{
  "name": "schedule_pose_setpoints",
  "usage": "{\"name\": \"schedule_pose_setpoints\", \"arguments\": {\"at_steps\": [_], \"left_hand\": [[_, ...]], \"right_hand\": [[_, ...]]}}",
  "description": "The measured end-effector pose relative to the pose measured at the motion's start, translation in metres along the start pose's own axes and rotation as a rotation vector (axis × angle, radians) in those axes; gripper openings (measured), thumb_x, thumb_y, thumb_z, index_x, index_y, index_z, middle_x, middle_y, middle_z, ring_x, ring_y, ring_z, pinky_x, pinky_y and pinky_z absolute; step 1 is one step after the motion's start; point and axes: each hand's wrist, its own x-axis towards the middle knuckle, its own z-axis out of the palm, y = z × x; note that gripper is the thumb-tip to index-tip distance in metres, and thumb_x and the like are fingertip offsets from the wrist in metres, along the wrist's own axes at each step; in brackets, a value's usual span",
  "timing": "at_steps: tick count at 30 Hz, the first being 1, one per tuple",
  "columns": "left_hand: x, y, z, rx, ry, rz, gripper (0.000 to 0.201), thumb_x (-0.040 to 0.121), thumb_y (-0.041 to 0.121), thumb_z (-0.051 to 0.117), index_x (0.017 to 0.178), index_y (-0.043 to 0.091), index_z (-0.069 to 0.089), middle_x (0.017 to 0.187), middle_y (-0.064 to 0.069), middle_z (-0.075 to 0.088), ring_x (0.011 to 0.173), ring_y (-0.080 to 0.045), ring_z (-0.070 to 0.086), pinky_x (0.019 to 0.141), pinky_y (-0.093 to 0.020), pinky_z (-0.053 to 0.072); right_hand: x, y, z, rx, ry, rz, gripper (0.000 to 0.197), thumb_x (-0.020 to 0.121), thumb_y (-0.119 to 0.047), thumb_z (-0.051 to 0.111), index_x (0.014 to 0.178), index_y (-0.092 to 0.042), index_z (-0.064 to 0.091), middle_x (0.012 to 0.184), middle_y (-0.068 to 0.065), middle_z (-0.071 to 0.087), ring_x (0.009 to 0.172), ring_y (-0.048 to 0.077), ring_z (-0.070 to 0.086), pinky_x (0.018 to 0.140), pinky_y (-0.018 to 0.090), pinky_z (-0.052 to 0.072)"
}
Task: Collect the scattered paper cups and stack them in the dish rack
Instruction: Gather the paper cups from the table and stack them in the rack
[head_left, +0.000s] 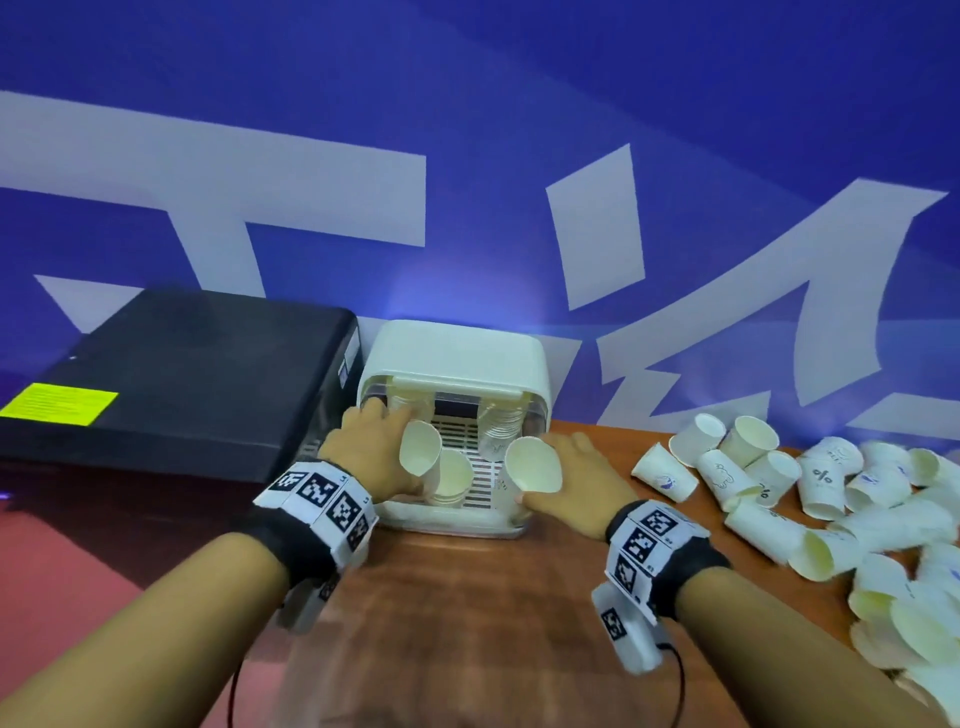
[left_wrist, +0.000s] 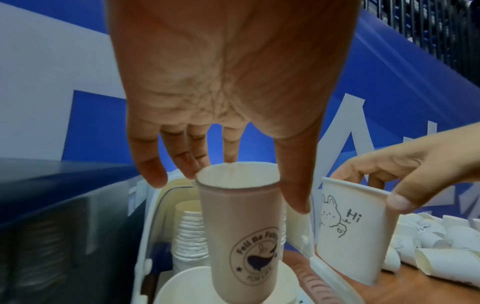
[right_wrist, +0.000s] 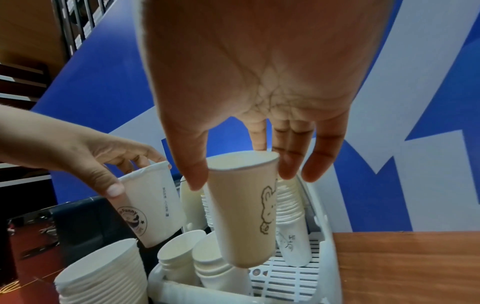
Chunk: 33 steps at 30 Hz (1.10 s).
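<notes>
Both hands are over the dish rack (head_left: 511, 364), each one holding one paper cup by its bottom end, with the open mouth turned toward the person. The left hand (head_left: 366, 449) pinches the whale cup (left_wrist: 241, 232) between thumb and fingertips – this cup has a round logo with a dark whale on it. In the left wrist view it hangs just above the stack (left_wrist: 179, 288) at the front of the rack, but I cannot tell if it touches that stack. The right hand (head_left: 574, 480) grips the rabbit cup (right_wrist: 244, 211) in the same way, thumb on one side and fingers on the other; the cup is tilted over the slatted floor of the rack, near two short stacks (right_wrist: 197, 265).

More stacks (left_wrist: 191, 236) stand at the back of the rack, under its white cover. The rack sits on the wooden table (head_left: 467, 623), against a blue and white wall. To the right of it lies a pile of loose cups (head_left: 831, 499), most of them on their sides. On the left of the rack there is a black box (head_left: 171, 384) with a yellow label.
</notes>
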Motion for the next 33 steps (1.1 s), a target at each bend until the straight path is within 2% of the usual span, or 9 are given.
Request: {"name": "schedule_pose_setpoints", "arguments": {"at_steps": [2,7,12,14,18,33], "left_hand": [[0.004,-0.014,-0.004,0.018,-0.016,-0.005,0.088,0.071,0.048,0.075,0.143,0.030,0.028,0.136,-0.005,0.036,0.124,-0.028,0.037,0.097,-0.042,0.044],[0.020,-0.032,-0.006,0.021,-0.025,0.001,0.085,0.073,0.047,0.073,0.142,0.030,0.027,0.134,-0.005,0.036,0.123,-0.027,0.038,0.093,-0.038,0.045],[0.030,-0.036,0.000,0.010,-0.046,-0.003,0.084,0.072,0.048,0.074,0.141,0.029,0.029,0.130,-0.005,0.036,0.120,-0.026,0.038,0.090,-0.037,0.045],[0.035,-0.036,0.000,0.015,-0.045,0.003,0.085,0.072,0.049,0.073,0.142,0.029,0.028,0.132,-0.005,0.036,0.121,-0.026,0.037,0.091,-0.037,0.046],[0.045,-0.034,0.003,0.012,-0.068,0.005,0.084,0.074,0.048,0.072,0.142,0.029,0.027,0.136,-0.005,0.034,0.122,-0.026,0.037,0.095,-0.039,0.046],[0.059,-0.034,0.011,0.026,-0.128,-0.024,0.088,0.073,0.047,0.073,0.144,0.029,0.025,0.140,-0.006,0.033,0.126,-0.027,0.036,0.098,-0.042,0.045]], "right_hand": [[0.004,-0.013,0.010,0.004,-0.020,0.011,0.079,0.071,-0.041,0.073,0.138,-0.027,0.034,0.127,0.001,0.040,0.117,0.022,0.047,0.098,0.036,0.042],[0.020,-0.035,0.021,0.001,-0.050,-0.015,0.089,0.072,-0.045,0.073,0.145,-0.026,0.025,0.143,0.001,0.034,0.128,0.022,0.042,0.103,0.038,0.041],[0.038,-0.047,0.026,0.046,-0.051,-0.035,0.091,0.065,-0.050,0.076,0.140,-0.031,0.029,0.140,-0.003,0.039,0.124,0.022,0.047,0.097,0.043,0.046],[0.045,-0.051,0.029,0.053,-0.051,-0.043,0.090,0.066,-0.050,0.076,0.140,-0.032,0.028,0.142,-0.005,0.037,0.126,0.022,0.044,0.099,0.043,0.044],[0.057,-0.053,0.035,0.036,-0.079,-0.063,0.088,0.073,-0.044,0.075,0.144,-0.027,0.025,0.147,-0.002,0.032,0.131,0.019,0.038,0.104,0.036,0.038],[0.071,-0.056,0.042,-0.015,-0.138,-0.056,0.085,0.075,-0.046,0.073,0.144,-0.027,0.026,0.145,-0.003,0.034,0.131,0.019,0.035,0.100,0.031,0.034]]}}
